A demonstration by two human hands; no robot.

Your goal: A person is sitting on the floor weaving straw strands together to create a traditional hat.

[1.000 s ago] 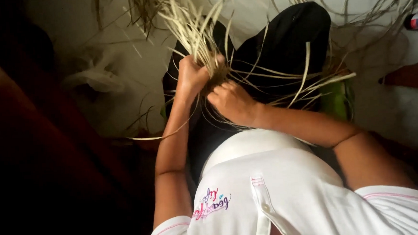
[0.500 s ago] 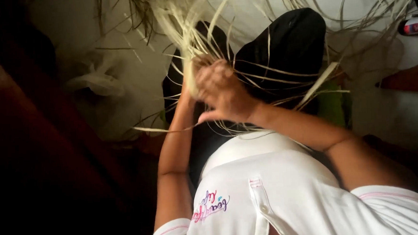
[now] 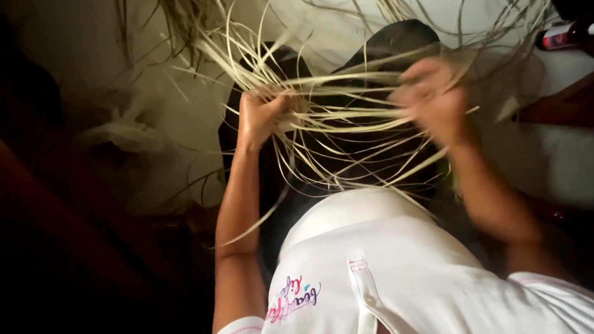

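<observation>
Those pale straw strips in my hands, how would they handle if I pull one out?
The pale strips probably flex rather than snap: they arc freely between left hand and right hand. Likely very light, since loose ends stand in air. They cross everywhere, so one may snag.

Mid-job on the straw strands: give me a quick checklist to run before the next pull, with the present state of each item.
1. Left hand gripping the strand bundle: ok, the fist is closed around the gathered pale straw strands.
2. Right hand on the strands: cannot tell, it is motion-blurred among them and its grip is unclear.
3. Strands spanning between the two hands: ok, several run roughly level from one to the other.
4. Loose ends free of tangles: not ok, many cross and splay over the dark lap.
5. Bottle at the upper right apart from the hands: ok, though some strand tips reach near it.
</observation>
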